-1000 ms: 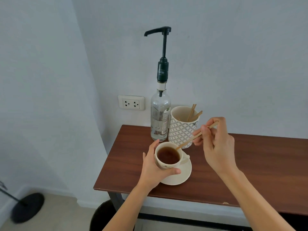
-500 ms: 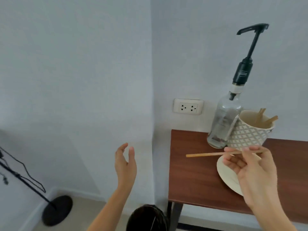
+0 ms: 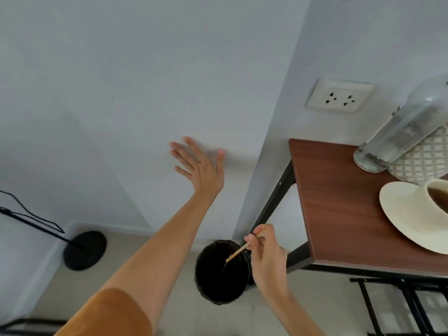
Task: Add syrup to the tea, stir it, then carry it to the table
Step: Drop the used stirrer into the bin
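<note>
1. Right hand [image 3: 265, 260]: closed in a pinch on a wooden stir stick [image 3: 238, 252], which is gripped at its upper end between thumb and fingers. The hand is held over the floor, off the left front corner of the table.
2. Wooden stir stick: slanted down and to the left, with its lower tip held over the open mouth of the black waste bin [image 3: 221, 271]. Contact with the bin cannot be made out.
3. Black waste bin: round, stood on the floor beside the table's left front leg.
4. Left hand [image 3: 200, 166]: spread wide with fingers apart, nothing held. It is raised in front of the white wall, well left of the table, and is slightly blurred.
5. Table [image 3: 339, 202]: brown wood top on a black metal frame, set against the wall.
6. Teacup [image 3: 437, 198]: cream, with dark tea seen inside, seated on a cream saucer [image 3: 407, 214] near the table's front edge. It is cut off by the right border of the view.
7. Syrup bottle [image 3: 402, 134]: clear glass, placed near the back edge; its top is out of view.
8. Patterned holder [image 3: 421, 163]: white with a grey lattice, just behind and beside the bottle, only partly seen.
9. Wall socket [image 3: 339, 95]: white double outlet above the table's back left corner.
10. Black stand [image 3: 83, 249]: round base on the floor at far left.
</note>
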Motion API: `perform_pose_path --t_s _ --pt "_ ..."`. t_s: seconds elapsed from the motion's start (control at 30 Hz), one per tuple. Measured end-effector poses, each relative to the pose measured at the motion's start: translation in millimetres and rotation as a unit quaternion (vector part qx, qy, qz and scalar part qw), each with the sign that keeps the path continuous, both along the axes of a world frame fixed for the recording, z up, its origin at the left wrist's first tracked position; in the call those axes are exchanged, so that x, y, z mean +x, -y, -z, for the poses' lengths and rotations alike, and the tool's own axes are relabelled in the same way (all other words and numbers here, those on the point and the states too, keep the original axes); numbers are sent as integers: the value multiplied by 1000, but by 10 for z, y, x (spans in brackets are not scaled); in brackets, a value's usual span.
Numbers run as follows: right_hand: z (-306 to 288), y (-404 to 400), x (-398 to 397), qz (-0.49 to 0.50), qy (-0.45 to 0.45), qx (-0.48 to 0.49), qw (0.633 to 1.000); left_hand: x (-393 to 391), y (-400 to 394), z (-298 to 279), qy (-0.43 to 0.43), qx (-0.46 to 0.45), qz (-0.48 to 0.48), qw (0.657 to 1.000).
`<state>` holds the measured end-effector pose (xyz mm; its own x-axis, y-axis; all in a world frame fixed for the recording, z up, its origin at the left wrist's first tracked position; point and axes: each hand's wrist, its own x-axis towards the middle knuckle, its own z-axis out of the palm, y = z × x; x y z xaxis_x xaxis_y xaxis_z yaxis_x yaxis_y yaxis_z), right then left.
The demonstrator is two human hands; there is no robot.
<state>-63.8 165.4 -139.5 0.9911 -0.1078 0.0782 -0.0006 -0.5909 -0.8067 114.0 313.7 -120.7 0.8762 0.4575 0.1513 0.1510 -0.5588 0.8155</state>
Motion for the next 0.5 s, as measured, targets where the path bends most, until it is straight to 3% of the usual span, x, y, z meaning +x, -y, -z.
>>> perform_pose_path --t_s 0.13,0.27,0.5 --pt "565 -23 186 9 -49 -28 998 99 28 194 13 16 -6 1000" --pt "845 -31 247 38 -164 3 986 189 41 306 21 32 -21 999" --pt "447 -36 114 49 -98 19 994 158 20 266 -2 34 -12 999"
